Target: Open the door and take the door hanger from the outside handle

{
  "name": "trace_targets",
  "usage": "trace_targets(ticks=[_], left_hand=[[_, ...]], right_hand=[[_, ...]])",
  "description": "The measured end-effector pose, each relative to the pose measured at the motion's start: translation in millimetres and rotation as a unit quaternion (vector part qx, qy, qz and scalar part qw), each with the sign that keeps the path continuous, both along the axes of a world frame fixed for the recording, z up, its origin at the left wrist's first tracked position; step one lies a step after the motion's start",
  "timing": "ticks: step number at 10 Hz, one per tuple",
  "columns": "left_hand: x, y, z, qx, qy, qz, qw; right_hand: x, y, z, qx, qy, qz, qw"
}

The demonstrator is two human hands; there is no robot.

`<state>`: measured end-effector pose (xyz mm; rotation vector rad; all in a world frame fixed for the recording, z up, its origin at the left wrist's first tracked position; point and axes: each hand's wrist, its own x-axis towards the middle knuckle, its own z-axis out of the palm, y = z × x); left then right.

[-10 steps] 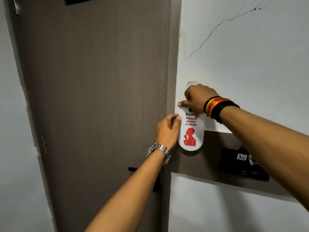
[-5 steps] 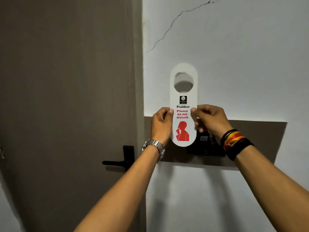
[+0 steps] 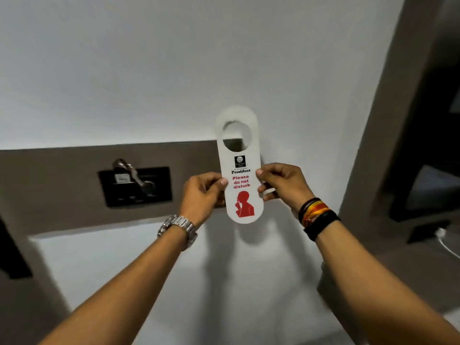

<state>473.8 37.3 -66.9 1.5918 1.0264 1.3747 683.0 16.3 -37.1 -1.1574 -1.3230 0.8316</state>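
Note:
A white door hanger (image 3: pixel 239 168) with a round hole at its top, red "Please do not disturb" lettering and a red figure stands upright in front of the white wall. My left hand (image 3: pixel 202 194), with a metal watch on the wrist, pinches its left edge. On the opposite edge, my right hand (image 3: pixel 281 184), with dark and orange bands on the wrist, grips at the same height. The door and its handle are out of view apart from a dark piece at the far left edge (image 3: pixel 12 255).
A grey-brown band (image 3: pixel 49 185) crosses the white wall. A black switch panel (image 3: pixel 135 186) with a key card and keys in it sits on the band, left of my hands. A grey-brown frame (image 3: pixel 388 120) and a dark opening lie to the right.
The view has swung right: the door has left the frame and the switch panel now lies left of my hands. Both hands have kept hold of the hanger, upright between them.

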Motion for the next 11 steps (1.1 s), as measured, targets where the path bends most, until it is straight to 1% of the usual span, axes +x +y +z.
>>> trace_targets(ticks=[1,2,3,4,5,6,7,8,9,10,11], left_hand=[[89.9,3.3,-47.1,-0.036,0.034,-0.024,0.998],[185.5,7.5,-109.9,-0.081,0.071,-0.041,0.993],[259.5,-0.5,-167.2,-0.124,0.095,-0.060,0.986],[322.6,-14.1,-219.5,-0.166,0.109,-0.088,0.976],[376.8,-21.8,-261.4,-0.203,0.137,-0.127,0.961],[421.9,-17.5,-296.8,-0.242,0.138,-0.130,0.952],[459.1,-8.9,-327.4,-0.284,0.148,-0.097,0.942],[477.9,5.4,-351.6,-0.302,0.184,-0.053,0.934],[485.5,23.2,-364.1,-0.315,0.206,-0.029,0.926],[492.0,34.4,-376.8,-0.324,0.196,-0.041,0.925],[494.7,31.9,-380.1,-0.293,0.243,-0.050,0.923]], right_hand=[[91.6,-2.5,-50.0,-0.050,0.024,-0.022,0.998],[187.9,-10.1,-117.5,-0.106,0.053,-0.065,0.991],[257.3,-30.6,-180.5,-0.153,0.068,-0.104,0.980],[310.2,-61.3,-235.9,-0.178,0.110,-0.162,0.964],[349.9,-85.4,-284.3,-0.223,0.146,-0.231,0.936],[382.5,-89.8,-324.5,-0.249,0.143,-0.274,0.918],[412.5,-74.5,-356.4,-0.299,0.125,-0.293,0.900],[431.1,-48.0,-378.5,-0.349,0.119,-0.305,0.878],[442.4,-23.7,-391.0,-0.393,0.149,-0.309,0.853],[450.7,-9.6,-407.7,-0.426,0.181,-0.305,0.832],[445.3,-11.5,-407.0,-0.418,0.115,-0.339,0.835]])
